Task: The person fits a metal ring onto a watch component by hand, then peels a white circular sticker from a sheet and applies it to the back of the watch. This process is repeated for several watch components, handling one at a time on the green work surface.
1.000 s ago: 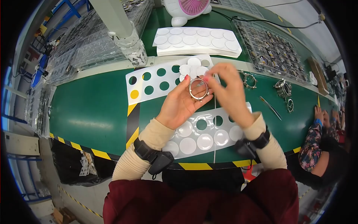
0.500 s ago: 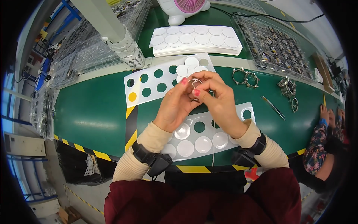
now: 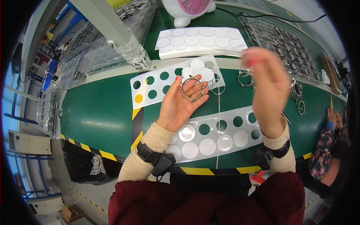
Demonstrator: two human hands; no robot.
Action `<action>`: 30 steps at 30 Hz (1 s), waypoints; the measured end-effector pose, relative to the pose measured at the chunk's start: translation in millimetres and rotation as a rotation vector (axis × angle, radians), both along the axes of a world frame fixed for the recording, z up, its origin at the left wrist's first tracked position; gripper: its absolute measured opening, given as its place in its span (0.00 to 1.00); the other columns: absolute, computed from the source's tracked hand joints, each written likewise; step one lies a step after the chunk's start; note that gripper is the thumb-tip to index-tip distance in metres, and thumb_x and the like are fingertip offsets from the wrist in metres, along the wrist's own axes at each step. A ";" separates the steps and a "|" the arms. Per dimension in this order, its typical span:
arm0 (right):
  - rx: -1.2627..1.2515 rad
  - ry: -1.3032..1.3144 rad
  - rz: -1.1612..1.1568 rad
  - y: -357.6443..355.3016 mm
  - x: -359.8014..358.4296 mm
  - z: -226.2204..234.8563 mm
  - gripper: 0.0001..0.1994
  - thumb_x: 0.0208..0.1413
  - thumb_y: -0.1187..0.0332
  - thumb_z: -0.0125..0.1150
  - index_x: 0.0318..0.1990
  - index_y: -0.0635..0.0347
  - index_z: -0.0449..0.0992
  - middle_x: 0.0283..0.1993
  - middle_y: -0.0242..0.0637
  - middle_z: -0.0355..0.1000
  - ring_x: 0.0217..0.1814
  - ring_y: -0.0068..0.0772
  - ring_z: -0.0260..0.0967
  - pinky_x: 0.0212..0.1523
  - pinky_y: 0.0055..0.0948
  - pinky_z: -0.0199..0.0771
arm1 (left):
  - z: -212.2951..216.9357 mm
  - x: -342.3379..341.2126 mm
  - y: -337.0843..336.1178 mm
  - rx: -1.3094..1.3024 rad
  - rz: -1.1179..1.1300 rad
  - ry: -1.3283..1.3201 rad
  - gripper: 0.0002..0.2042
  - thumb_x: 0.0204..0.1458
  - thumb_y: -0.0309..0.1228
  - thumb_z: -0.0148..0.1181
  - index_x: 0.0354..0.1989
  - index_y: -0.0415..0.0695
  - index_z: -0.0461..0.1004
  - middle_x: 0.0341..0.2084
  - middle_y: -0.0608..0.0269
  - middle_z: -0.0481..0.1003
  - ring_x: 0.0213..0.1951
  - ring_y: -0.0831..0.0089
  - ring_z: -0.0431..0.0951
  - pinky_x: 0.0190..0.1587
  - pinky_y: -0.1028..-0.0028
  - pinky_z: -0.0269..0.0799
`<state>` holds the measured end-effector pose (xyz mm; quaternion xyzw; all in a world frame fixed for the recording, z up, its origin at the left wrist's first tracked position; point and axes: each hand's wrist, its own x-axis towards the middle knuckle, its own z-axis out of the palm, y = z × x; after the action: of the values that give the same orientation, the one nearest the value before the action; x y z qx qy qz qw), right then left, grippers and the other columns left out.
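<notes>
A round metal watch case [image 3: 182, 90] lies across the fingers of my left hand [image 3: 175, 108], which is palm up with the thumb at its rim. My right hand [image 3: 270, 90] is raised to the right, smeared by motion; its fingers cannot be made out. Partly hidden beside it is another watch case [image 3: 239, 78]. More metal cases [image 3: 296, 89] lie farther right. Behind my left hand, loose white discs [image 3: 197, 64] are heaped on a white sheet with round holes [image 3: 157, 84], with thin rings [image 3: 224, 89] at the sheet's edge.
Nearer me lies a second holed sheet [image 3: 231, 114] bearing several white discs [image 3: 207, 146]. A stack of disc sheets [image 3: 202, 53] and a pink-and-white fan [image 3: 182, 21] stand behind. Parts trays [image 3: 279, 45] and a post [image 3: 101, 22] flank them. Tweezers [image 3: 286, 117] and a co-worker's arm [image 3: 320, 146] are at right.
My hands have parted. The right has moved up and to the right, away from the watch case, which now rests in the opened-out left hand. The view has shifted slightly.
</notes>
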<state>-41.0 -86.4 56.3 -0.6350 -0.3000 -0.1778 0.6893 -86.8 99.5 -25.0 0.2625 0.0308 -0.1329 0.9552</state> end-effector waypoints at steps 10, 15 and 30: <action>-0.508 0.217 0.151 34.6 -17.7 -50.5 0.05 0.51 0.74 0.56 0.32 0.68 0.74 0.27 0.32 0.68 0.25 0.17 0.59 0.25 0.20 0.59 | 9.1 -8.4 -13.0 0.220 0.061 -0.120 0.24 0.59 0.41 0.42 0.59 0.38 0.55 0.49 0.55 0.65 0.52 0.68 0.66 0.57 0.67 0.59; -0.441 0.354 0.220 33.7 -16.6 -49.7 0.05 0.49 0.75 0.56 0.30 0.69 0.73 0.25 0.30 0.66 0.24 0.16 0.57 0.24 0.19 0.58 | 5.7 -8.0 -10.4 0.237 0.047 -0.157 0.24 0.59 0.36 0.44 0.61 0.38 0.53 0.50 0.54 0.65 0.52 0.68 0.65 0.57 0.66 0.59; -0.420 0.374 0.329 28.5 -9.9 -51.4 0.04 0.48 0.76 0.55 0.27 0.69 0.71 0.24 0.29 0.64 0.24 0.14 0.55 0.23 0.18 0.56 | 4.8 -9.0 -11.5 0.280 0.052 -0.213 0.22 0.59 0.34 0.44 0.60 0.39 0.55 0.53 0.54 0.63 0.54 0.66 0.64 0.58 0.65 0.59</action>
<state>-51.0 -57.9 4.9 -0.7279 -0.2967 0.1214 0.6061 -95.8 88.0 -20.2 0.4047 -0.0456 -0.0739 0.9103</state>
